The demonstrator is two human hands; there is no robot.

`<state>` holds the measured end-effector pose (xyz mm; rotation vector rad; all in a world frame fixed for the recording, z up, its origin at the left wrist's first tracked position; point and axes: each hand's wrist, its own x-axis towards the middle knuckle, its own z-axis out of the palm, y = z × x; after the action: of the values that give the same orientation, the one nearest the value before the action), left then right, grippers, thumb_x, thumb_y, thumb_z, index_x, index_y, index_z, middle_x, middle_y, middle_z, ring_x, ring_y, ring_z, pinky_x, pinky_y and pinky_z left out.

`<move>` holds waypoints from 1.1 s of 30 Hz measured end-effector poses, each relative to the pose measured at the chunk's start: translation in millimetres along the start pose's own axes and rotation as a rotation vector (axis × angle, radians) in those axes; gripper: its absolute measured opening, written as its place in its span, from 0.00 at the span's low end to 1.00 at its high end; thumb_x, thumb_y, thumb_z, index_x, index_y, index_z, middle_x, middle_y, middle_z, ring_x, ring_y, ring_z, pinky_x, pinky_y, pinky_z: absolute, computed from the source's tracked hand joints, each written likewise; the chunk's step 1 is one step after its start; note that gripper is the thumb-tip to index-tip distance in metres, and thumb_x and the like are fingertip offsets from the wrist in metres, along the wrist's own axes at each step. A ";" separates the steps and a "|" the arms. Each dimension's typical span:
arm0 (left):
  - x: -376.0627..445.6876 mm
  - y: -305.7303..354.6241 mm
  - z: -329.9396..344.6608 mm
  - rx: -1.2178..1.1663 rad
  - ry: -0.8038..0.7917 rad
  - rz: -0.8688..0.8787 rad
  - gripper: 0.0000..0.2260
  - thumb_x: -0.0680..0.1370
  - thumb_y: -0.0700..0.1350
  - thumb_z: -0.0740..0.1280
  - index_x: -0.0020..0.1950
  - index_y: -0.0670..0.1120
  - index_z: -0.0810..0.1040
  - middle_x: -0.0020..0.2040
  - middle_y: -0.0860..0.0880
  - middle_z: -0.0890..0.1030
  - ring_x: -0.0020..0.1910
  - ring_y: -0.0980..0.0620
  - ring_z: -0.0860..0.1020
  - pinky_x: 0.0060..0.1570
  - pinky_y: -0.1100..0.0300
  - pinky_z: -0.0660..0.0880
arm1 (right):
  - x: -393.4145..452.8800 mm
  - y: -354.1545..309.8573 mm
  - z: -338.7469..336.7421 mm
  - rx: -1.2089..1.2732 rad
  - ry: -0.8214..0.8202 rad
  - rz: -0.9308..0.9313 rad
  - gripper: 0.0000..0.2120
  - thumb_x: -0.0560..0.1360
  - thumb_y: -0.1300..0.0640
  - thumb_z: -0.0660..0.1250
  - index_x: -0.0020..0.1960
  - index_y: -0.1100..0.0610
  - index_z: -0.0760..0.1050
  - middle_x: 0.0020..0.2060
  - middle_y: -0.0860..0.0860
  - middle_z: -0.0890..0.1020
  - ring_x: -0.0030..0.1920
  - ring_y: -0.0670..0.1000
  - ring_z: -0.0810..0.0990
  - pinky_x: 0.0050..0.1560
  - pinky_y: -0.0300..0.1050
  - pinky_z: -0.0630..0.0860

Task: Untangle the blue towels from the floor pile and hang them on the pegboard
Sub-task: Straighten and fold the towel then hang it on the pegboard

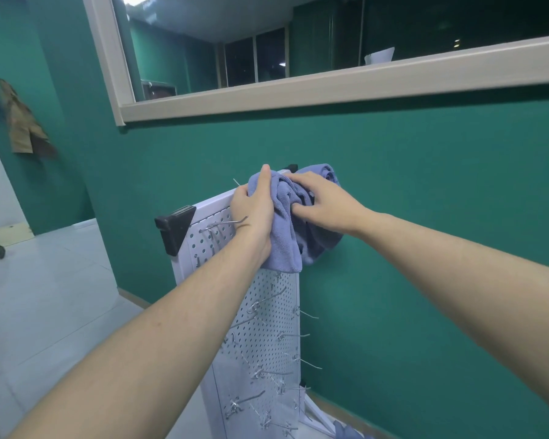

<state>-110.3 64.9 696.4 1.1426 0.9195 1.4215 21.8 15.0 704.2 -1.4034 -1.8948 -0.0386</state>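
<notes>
Teal wall (425, 191) backs a white pegboard (260, 327) studded with metal hooks (268, 299). Both forearms reach up toward twelve o'clock. At the board's top edge, the left hand (254, 213) curls round a bunched blue towel (286, 245), thumb pointing up. At three o'clock of it, the right hand (324, 201) lies palm down, fingertips tucked into the folds. More blue cloth (346, 430) shows near five o'clock, by the board's foot.

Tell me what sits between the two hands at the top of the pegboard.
In the head view, bunched blue towel fills the gap between the left hand and right hand, draped over the pegboard top.
</notes>
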 end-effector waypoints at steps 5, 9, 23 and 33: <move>0.5 -0.7 -4.5 0.010 -0.068 0.025 0.10 0.76 0.53 0.67 0.51 0.47 0.75 0.49 0.49 0.82 0.45 0.50 0.79 0.54 0.51 0.78 | 15.1 4.9 -3.5 0.127 0.143 0.225 0.13 0.79 0.57 0.61 0.61 0.48 0.75 0.55 0.40 0.81 0.55 0.44 0.77 0.58 0.40 0.73; 0.7 -2.5 -7.5 -0.076 -0.115 0.064 0.12 0.77 0.47 0.63 0.60 0.51 0.71 0.57 0.47 0.79 0.52 0.48 0.80 0.56 0.49 0.78 | 27.4 2.7 -3.8 0.082 0.139 0.308 0.07 0.79 0.52 0.61 0.53 0.51 0.76 0.46 0.43 0.81 0.46 0.45 0.78 0.48 0.43 0.75; -18.6 -56.4 -32.5 0.353 -0.044 0.467 0.24 0.83 0.42 0.58 0.78 0.54 0.60 0.72 0.56 0.59 0.67 0.62 0.63 0.66 0.69 0.56 | 8.3 -15.8 20.2 0.477 -0.137 0.507 0.15 0.79 0.48 0.54 0.43 0.57 0.71 0.41 0.46 0.77 0.42 0.47 0.73 0.50 0.47 0.69; -27.3 -76.5 -44.8 0.555 -0.100 0.522 0.30 0.83 0.43 0.61 0.82 0.50 0.51 0.79 0.50 0.50 0.78 0.51 0.53 0.77 0.57 0.52 | -11.5 -12.2 59.1 0.280 -0.085 0.465 0.21 0.81 0.42 0.60 0.70 0.49 0.73 0.64 0.45 0.78 0.63 0.48 0.76 0.67 0.45 0.69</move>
<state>-134.3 52.1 607.7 1.9618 1.0204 1.5362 -19.6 27.1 660.4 -1.6270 -1.5235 0.4992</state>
